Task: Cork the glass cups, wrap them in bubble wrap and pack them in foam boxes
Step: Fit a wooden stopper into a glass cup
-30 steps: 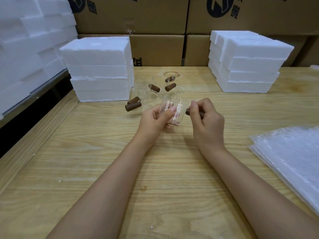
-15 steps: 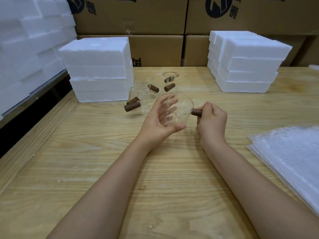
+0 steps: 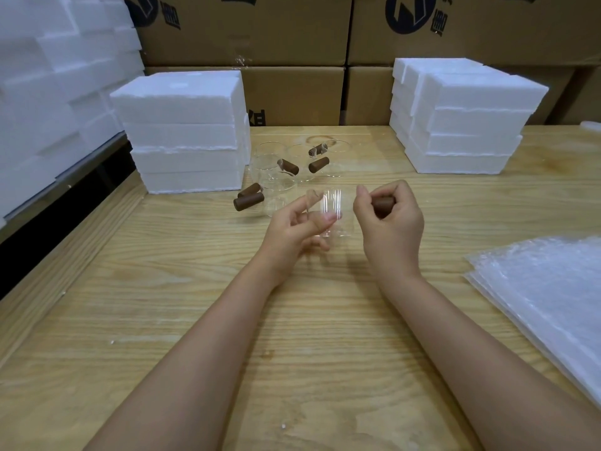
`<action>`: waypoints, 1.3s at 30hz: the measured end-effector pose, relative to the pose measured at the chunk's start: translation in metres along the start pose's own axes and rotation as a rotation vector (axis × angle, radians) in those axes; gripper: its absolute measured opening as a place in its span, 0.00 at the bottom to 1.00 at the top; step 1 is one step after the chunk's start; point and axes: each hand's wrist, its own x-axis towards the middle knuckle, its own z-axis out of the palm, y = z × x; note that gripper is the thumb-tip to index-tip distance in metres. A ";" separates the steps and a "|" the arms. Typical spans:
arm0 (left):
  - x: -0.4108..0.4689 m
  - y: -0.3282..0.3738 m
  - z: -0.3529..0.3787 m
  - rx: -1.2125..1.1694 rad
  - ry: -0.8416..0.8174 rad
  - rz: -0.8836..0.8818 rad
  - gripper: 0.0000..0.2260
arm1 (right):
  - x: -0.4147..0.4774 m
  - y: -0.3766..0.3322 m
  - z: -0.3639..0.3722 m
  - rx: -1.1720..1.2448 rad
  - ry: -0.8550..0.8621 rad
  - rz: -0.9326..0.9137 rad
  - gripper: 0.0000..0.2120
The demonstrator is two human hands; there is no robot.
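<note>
Has shifted the glass cup (image 3: 338, 203) from an open-palm cradle into a left hand (image 3: 291, 229) pinch above the desk (image 3: 195, 288), still clenching the brown cork (image 3: 384, 205) in the right hand (image 3: 392, 222) just beside it, so corking probably remains undone.

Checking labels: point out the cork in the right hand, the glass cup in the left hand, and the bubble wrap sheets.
cork (image 3: 383, 204): head view, exposed brown side.
glass cup (image 3: 338, 203): head view, clear side wall.
bubble wrap sheets (image 3: 546, 288): head view, top sheet.
</note>
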 end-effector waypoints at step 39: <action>0.003 -0.006 -0.008 0.095 0.027 0.130 0.33 | 0.002 0.001 0.007 0.329 -0.053 0.446 0.15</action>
